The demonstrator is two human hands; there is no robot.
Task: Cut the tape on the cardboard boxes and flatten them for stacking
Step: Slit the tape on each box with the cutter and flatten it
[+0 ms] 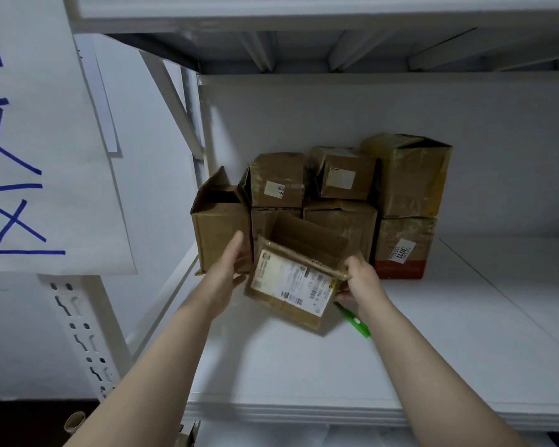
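Your left hand (234,269) braces the labelled box (291,285), fingers straight; right hand (360,279) grips its edge. Rest it on the shelf (304,369) before taking the green cutter (352,319).

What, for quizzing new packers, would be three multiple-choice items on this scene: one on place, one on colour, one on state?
1. The small brown cardboard box with a white label is: A atop the stack; B between both hands; C on the floor.
2. The slim plastic cutter is: A red; B green; C blue.
3. That box's top is: A taped; B open; C flattened.
B, left hand and right hand flank it; B, bright green by the wrist; B, its inside shows.
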